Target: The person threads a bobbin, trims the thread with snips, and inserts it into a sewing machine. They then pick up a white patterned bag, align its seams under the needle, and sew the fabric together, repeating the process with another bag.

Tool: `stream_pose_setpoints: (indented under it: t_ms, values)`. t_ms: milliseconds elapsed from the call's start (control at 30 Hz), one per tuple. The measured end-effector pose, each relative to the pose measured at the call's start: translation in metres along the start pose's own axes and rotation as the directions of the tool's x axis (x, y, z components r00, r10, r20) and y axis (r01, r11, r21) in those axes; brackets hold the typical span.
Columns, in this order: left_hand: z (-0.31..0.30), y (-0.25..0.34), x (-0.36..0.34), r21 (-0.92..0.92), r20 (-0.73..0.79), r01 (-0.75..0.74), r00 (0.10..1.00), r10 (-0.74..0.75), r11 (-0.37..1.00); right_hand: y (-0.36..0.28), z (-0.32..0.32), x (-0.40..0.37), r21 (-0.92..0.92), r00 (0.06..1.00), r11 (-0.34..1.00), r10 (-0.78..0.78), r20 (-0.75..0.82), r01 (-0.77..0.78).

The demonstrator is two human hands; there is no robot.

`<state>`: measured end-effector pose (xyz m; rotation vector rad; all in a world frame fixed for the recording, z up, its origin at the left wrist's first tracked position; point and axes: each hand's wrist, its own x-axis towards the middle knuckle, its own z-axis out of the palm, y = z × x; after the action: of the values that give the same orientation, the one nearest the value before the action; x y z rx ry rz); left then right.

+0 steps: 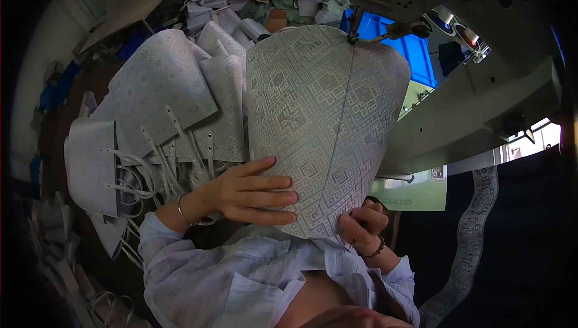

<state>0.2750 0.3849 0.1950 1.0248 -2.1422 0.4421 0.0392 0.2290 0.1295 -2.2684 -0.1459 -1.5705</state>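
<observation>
A large silver-grey bag panel (301,105) with a geometric woven pattern stands in front of me, a seam line running down it. Its top edge is under the needle area of a sewing machine (353,33). My left hand (256,192) lies flat on the panel's lower left, fingers stretched out and slightly apart. At the lower right edge, my right hand (364,225) is closed, with thumb and curled fingers pinching the panel's rim. The panel's underside is hidden.
Silver bags with straps (159,96) are stacked at my left. The machine's arm (475,111) fills the right side. Behind stand a blue crate (415,57) and a heap of grey pieces (226,3). A patterned strip (469,237) hangs at right; thread spools (445,18) sit upper right.
</observation>
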Motion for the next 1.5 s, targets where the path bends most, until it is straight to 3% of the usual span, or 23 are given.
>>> stream_pose_setpoints:
  t_ms: [267,600,667,1500]
  values:
    - [0.002,-0.005,0.011,-0.038,-0.021,0.01,1.0,-0.01,0.999,0.001,-0.009,0.015,0.076,1.0,0.997,0.026,0.008,-0.026]
    - [-0.001,-0.013,0.022,-0.006,-0.056,-0.012,0.998,0.012,1.0,0.007,-0.019,0.028,0.04,0.997,0.997,0.059,0.053,-0.061]
    - [-0.004,-0.016,0.024,-0.003,-0.047,-0.018,0.999,0.018,1.0,0.009,-0.022,0.03,0.015,0.991,0.999,0.042,0.127,-0.045]
    - [-0.022,-0.041,0.056,0.035,-0.001,-0.103,0.995,0.103,0.994,0.029,-0.025,0.067,-0.213,0.992,0.976,0.072,0.104,-0.049]
